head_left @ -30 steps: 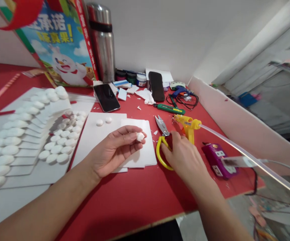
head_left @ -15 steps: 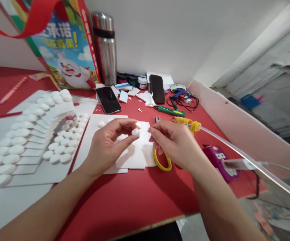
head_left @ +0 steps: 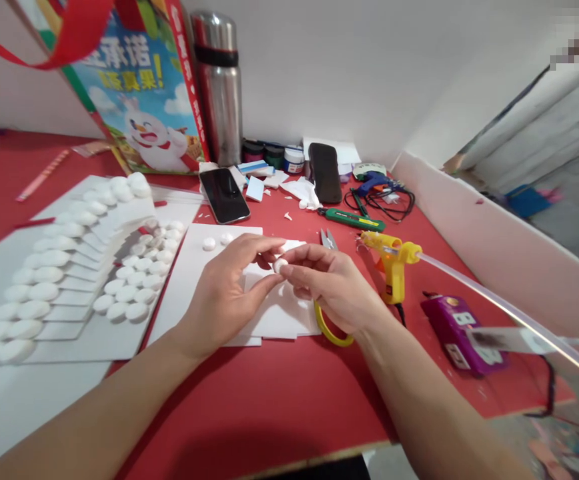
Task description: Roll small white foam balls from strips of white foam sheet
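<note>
A small white round piece (head_left: 280,265) is pinched between the fingers of my left hand (head_left: 234,287) and my right hand (head_left: 327,283), which meet at it. Beneath them lie white sheets (head_left: 274,317) on the red table. Two more white discs (head_left: 209,244) rest on a sheet left of my left hand. Yellow-handled scissors (head_left: 332,333) lie partly under my right hand. On the left, rows of white discs (head_left: 52,275) sit on stacked white strips, beside a cluster of loose discs (head_left: 127,293).
A yellow glue gun (head_left: 394,267) with a long clear stick and a purple box (head_left: 462,333) are at the right. Behind are a green cutter (head_left: 352,220), phones (head_left: 224,195), a steel flask (head_left: 218,93) and a printed bag (head_left: 139,100). The table's front edge (head_left: 319,457) is near.
My right hand has moved left and its fingertips have come onto the white piece held by my left hand. The view has shifted slightly, and more of the glue gun shows.
</note>
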Available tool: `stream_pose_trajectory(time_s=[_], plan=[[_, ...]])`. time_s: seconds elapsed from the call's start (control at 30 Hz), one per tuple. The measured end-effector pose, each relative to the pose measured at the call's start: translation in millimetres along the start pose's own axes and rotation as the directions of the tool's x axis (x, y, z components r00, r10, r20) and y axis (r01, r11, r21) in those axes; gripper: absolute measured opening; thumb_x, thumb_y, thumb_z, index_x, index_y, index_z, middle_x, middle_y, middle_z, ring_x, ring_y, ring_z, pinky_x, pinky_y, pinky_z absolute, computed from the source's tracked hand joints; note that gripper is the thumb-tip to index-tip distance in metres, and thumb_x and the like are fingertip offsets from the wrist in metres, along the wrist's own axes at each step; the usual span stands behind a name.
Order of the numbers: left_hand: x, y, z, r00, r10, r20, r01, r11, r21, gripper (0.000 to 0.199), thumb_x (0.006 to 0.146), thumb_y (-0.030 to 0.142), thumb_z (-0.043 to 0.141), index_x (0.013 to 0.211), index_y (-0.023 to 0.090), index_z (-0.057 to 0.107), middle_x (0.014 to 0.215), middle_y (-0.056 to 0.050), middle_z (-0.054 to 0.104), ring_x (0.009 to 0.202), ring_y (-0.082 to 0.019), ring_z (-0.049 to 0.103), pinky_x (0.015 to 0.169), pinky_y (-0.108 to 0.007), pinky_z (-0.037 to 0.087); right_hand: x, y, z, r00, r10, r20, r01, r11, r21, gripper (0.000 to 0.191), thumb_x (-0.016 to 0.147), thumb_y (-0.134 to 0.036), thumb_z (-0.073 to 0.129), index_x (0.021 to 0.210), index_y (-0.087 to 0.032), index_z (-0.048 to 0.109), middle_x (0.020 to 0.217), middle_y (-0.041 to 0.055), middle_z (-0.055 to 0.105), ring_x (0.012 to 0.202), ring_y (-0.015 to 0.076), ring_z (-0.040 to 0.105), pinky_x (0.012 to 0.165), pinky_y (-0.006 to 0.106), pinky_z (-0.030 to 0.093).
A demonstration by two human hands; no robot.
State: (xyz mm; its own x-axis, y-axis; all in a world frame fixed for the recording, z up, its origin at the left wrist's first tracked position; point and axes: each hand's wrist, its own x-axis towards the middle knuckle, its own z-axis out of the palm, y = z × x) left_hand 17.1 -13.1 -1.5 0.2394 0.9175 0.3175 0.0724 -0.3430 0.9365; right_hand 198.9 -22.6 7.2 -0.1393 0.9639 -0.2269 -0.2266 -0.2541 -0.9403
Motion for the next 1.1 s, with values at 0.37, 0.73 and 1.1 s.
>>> stream_pose_trajectory(time_s=[0.37,0.73,1.1], plan=[[4.7,-3.5,0.0,0.974,-0.213,0.075,0.226,0.936,-0.270,0.016,0.083,0.025,0.082,0.096,0.018,0.077,0.096,-0.005,0.075,0.091,-0.018,0.068,0.085,-0.027,0.053,1.8,0.5,-6.9,1.000,-0.003,0.027,0.003,1.000,0.005,0.034,0.062,-0.032,0.095,0.083,-0.016,0.073,0.075,-0.0022,0.065,0.061,0.0073,0.053,0.056,0.023,0.042],[2.3,-5.6,-1.6,0.958,-0.275,0.077,0.284,0.900,-0.330,0.023,0.077,0.023,0.087,0.098,0.018,0.079,0.095,-0.004,0.076,0.089,-0.016,0.069,0.085,-0.026,0.055,3.0,3.4,-9.3,0.996,-0.026,0.083,0.027,1.000,-0.014,0.035,0.064,-0.033,0.094,0.082,-0.015,0.071,0.075,-0.0027,0.065,0.062,0.0081,0.057,0.062,0.025,0.045],[4.9,-8.9,1.3,0.925,-0.377,0.048,0.372,0.874,-0.312,0.025,0.082,0.029,0.084,0.104,0.019,0.079,0.092,-0.004,0.078,0.080,-0.014,0.069,0.080,-0.027,0.056,3.8,4.4,-9.2,0.994,-0.112,0.003,0.112,0.990,-0.081,0.031,0.077,-0.036,0.085,0.095,-0.015,0.072,0.081,0.0017,0.074,0.061,0.0088,0.060,0.057,0.024,0.046]])
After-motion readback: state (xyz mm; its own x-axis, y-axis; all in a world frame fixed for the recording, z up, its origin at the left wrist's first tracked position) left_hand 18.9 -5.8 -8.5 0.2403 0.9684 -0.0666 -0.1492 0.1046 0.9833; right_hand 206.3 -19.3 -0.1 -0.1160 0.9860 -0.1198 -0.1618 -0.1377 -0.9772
